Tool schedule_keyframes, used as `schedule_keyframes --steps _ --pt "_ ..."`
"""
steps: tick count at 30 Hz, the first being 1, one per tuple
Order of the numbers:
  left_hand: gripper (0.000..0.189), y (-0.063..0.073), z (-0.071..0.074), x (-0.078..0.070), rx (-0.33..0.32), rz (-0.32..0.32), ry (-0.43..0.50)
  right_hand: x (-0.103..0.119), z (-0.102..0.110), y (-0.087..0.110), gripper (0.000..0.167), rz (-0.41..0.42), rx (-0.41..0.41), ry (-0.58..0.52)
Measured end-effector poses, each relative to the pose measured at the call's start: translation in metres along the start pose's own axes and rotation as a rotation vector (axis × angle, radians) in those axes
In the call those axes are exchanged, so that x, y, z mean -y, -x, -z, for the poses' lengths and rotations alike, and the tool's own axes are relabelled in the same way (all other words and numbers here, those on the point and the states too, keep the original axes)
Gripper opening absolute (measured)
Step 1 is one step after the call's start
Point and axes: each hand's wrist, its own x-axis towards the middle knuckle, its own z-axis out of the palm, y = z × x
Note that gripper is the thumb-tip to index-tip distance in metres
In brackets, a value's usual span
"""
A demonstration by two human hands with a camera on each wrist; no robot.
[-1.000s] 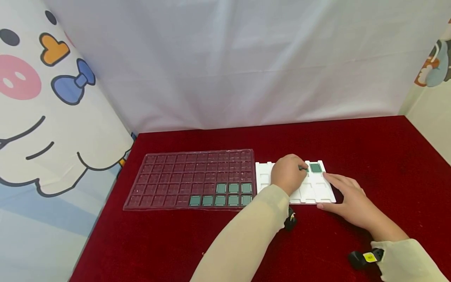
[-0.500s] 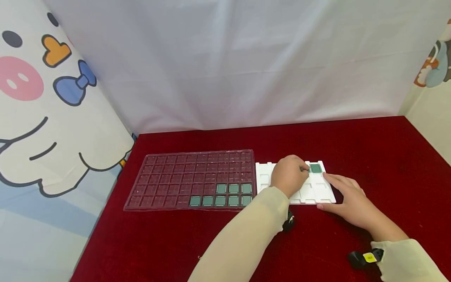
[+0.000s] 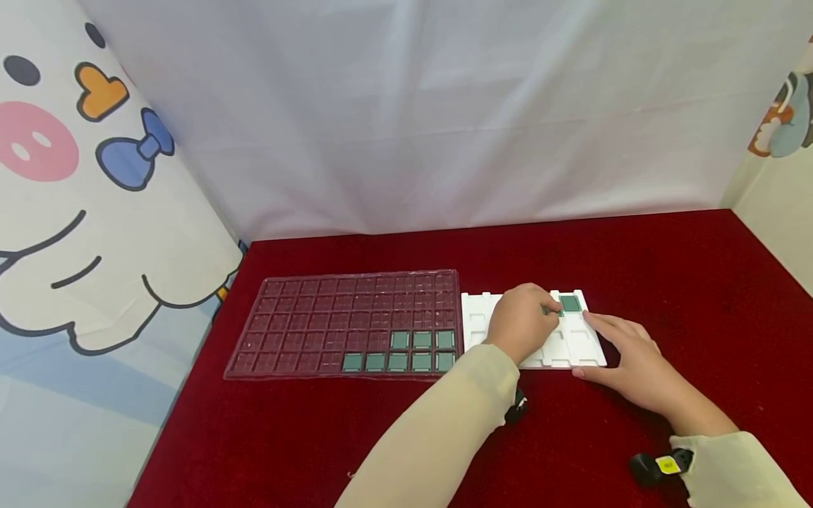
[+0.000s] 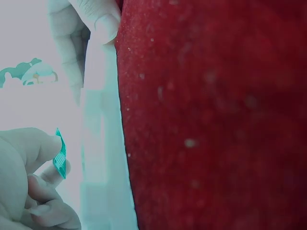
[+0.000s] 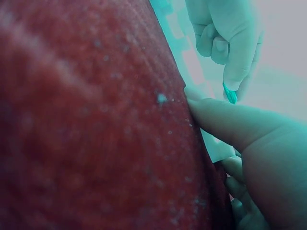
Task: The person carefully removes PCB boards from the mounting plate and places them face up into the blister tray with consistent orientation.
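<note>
My left hand [image 3: 522, 323] is over the white compartment tray [image 3: 574, 346], pinching a small green square chip [image 4: 60, 155] between thumb and finger. In the left wrist view the chip stands on edge, tilted. Its spot in the back row lies beside another green chip [image 3: 570, 303], which sits in the back right compartment. My right hand [image 3: 629, 360] holds the tray's right end, thumb at the front edge and fingers along the side. The left hand hides part of the tray's middle.
Left of the white tray lies a larger clear plastic tray [image 3: 317, 321] with many compartments. Several green chips [image 3: 421, 362] fill its front right part. A red cloth [image 3: 286, 437] covers the table, and a white curtain [image 3: 444, 141] hangs behind it.
My left hand has shifted slightly right and toward the front with the chip, close beside the chip in the corner compartment. The right hand and both trays stay in place.
</note>
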Motion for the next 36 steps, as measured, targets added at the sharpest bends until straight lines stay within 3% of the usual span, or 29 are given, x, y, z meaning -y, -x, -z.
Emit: schedule_keyframes --steps 24,36 --pt "0.019 0.012 0.016 0.015 -0.03 -0.08 0.009 -0.002 -0.001 -0.002 0.1 -0.005 0.011 0.019" --pt "0.02 0.021 0.02 0.019 -0.018 -0.085 0.064 -0.002 -0.002 -0.003 0.101 -0.006 0.008 0.033"
